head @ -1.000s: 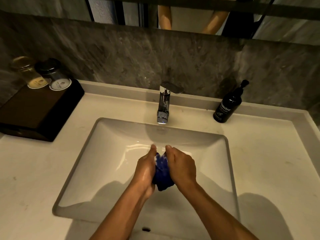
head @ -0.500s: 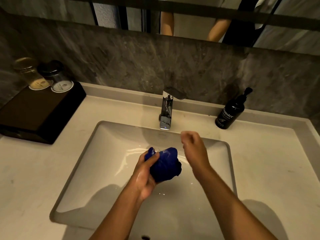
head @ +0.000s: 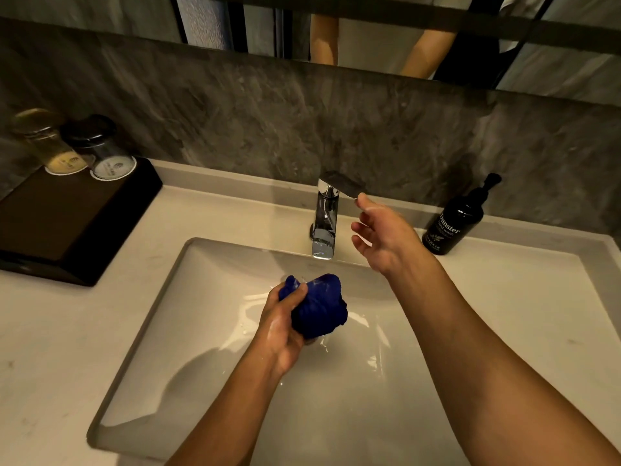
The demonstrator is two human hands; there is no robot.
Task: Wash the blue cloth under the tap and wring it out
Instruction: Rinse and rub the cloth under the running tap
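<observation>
We see the blue cloth [head: 319, 306] bunched into a tight, wet, dark-blue wad, gripped from its left side in our left hand [head: 282, 327], thumb across its top. It hangs over the middle of the sink [head: 208, 297], nearer the back edge than the front, just in front of and below the spout. The tap [head: 325, 223] is a chrome upright column with a flat lever on top, standing at the centre of the sink's back edge. One fingertip of our right hand [head: 386, 237] touches the lever's right end, the other fingers loosely spread.
</observation>
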